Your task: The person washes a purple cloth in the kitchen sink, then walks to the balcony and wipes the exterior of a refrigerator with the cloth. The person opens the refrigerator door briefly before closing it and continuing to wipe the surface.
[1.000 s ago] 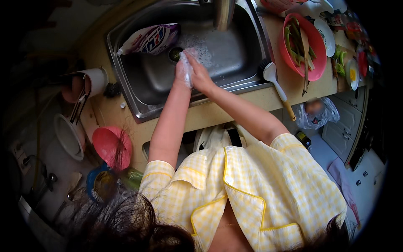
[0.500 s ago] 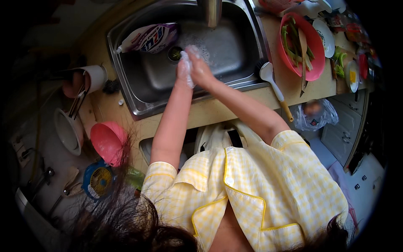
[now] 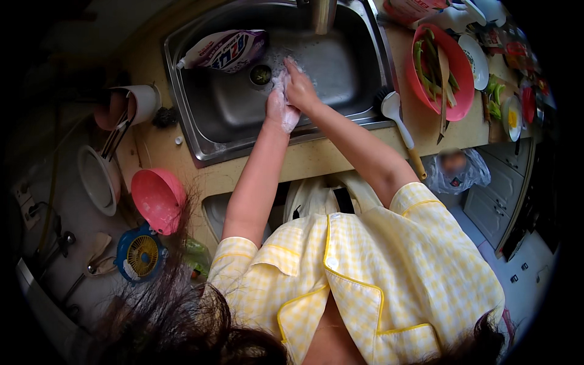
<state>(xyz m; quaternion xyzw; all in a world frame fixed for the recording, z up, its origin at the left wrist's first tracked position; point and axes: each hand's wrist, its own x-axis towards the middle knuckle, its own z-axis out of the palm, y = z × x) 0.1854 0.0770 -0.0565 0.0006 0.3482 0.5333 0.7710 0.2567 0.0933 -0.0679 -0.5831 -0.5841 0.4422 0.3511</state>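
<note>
Your left hand [image 3: 281,111] and right hand [image 3: 301,92] touch above the sink [image 3: 231,115], white foam [image 3: 280,81] on both. The right's fingers reach away from you; how tightly either hand is closed, or whether anything sits between them, I cannot tell. The white and purple pouch [image 3: 228,52] lies in the sink, beyond and left of them, its long axis crosswise, nearer your left hand. Between is the drain [image 3: 252,76], holding green scraps [image 3: 261,74]. Rightward, a pink bowl [image 3: 460,107] holds green stalks [image 3: 420,59] and a wooden utensil [image 3: 444,70].
</note>
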